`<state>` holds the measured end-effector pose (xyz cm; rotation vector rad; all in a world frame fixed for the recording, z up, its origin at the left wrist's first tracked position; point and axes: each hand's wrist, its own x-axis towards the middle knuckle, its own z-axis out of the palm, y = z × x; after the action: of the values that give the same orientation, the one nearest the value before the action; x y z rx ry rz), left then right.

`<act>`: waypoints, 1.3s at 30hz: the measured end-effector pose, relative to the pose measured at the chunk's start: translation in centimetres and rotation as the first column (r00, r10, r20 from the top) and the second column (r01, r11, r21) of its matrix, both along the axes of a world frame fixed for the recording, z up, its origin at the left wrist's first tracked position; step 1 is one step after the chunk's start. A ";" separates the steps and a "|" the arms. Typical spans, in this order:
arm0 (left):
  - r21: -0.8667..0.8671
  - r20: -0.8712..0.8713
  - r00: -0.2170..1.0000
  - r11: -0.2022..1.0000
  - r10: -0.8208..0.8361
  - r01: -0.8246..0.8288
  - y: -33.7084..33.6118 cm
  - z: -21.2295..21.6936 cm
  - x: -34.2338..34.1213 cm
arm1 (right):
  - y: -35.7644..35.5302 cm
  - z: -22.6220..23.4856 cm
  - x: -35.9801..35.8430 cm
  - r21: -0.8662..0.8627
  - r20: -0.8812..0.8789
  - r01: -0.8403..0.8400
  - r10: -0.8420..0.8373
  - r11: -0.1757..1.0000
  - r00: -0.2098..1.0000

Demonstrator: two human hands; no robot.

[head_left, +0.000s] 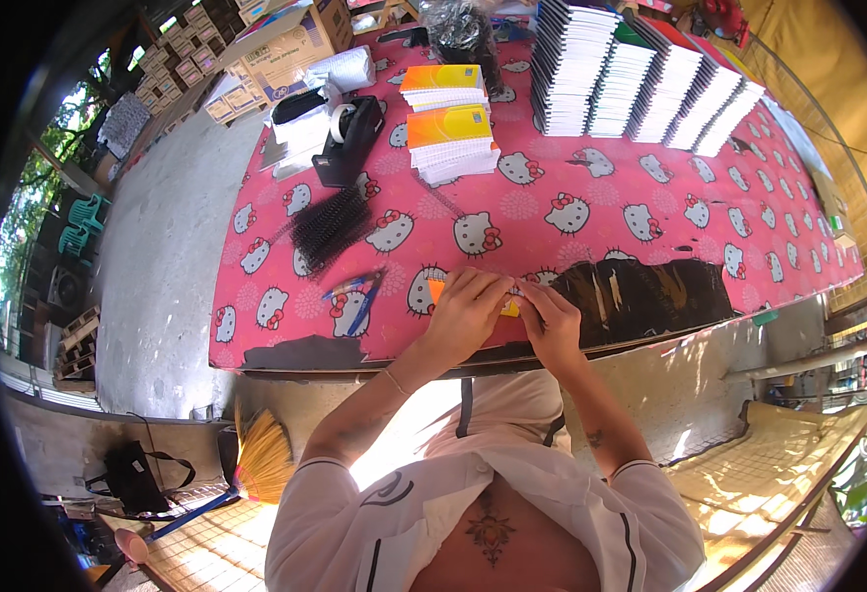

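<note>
At the near edge of the table, my left hand lies over a small notebook with an orange and yellow cover, its fingers bent around it. My right hand pinches at the notebook's right edge, fingertips close to those of the left. Most of the notebook is hidden under my hands. To the left on the tabletop rests a blue-handled hand tool, perhaps pliers or cutters. Beyond it is a heap of black spiral binding coils, with a single loose coil to its right.
A pink cartoon-cat cloth covers the table; black patches show at its front edge. Farther back stand a black tape dispenser, two stacks of orange-yellow notebooks, several tall spiral notebook stacks and a cardboard box. A broom is lower left.
</note>
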<state>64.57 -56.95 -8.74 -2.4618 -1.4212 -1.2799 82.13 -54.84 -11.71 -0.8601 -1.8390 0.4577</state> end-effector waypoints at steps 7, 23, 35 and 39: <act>0.037 -0.039 0.993 0.994 0.107 -0.106 -1.0 1.4 -1.3 | 0.5 0.9 0.5 -0.225 -0.070 -0.077 0.063 0.971 0.996; -0.247 -0.385 0.839 0.834 0.383 -0.494 -5.4 -2.2 -15.4 | 4.8 2.0 1.3 -0.082 0.183 -0.217 0.229 0.973 0.956; -0.570 0.699 0.370 0.164 0.612 0.805 -0.4 -0.1 -7.9 | 8.5 -2.0 -4.5 -0.070 0.369 -0.226 0.236 0.972 0.899; -0.730 0.603 0.554 0.118 0.574 0.673 2.3 -0.8 -8.6 | 8.5 -2.0 -4.7 -0.097 0.351 -0.217 0.237 0.971 0.906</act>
<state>56.00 -54.67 -9.50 -2.1346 -3.7071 -2.2464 77.46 -46.33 -13.68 -0.8091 -2.2909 0.5247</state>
